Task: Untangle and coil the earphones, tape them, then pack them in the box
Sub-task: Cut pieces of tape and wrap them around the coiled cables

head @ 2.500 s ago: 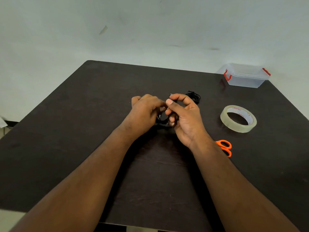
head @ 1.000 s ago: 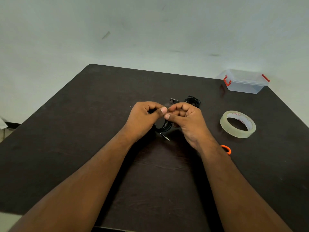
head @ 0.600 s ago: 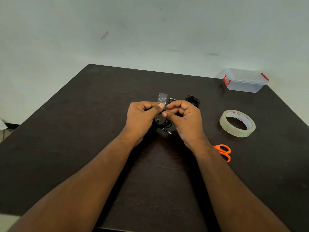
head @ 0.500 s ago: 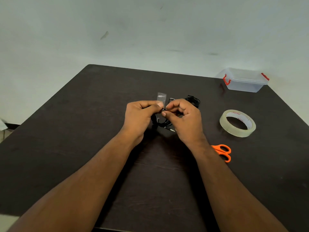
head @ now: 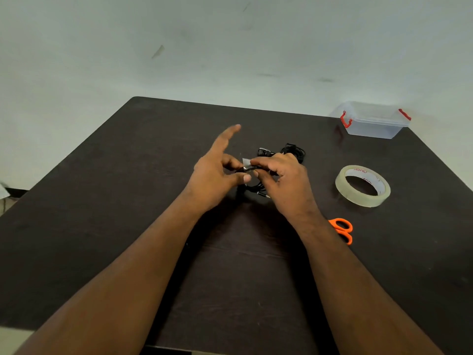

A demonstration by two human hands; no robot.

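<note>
Tape strip (head: 246, 163) wrapping the coiled earphones (head: 252, 181) above mid-desk; right hand (head: 286, 180) pinches coil, left hand (head: 217, 175) thumb presses, forefinger out straight; best smooth it tight around

The one camera is sitting on the person's head, looking forward and down, quite near, over the dark table (head: 107, 201) toward the wall (head: 230, 47).
</note>
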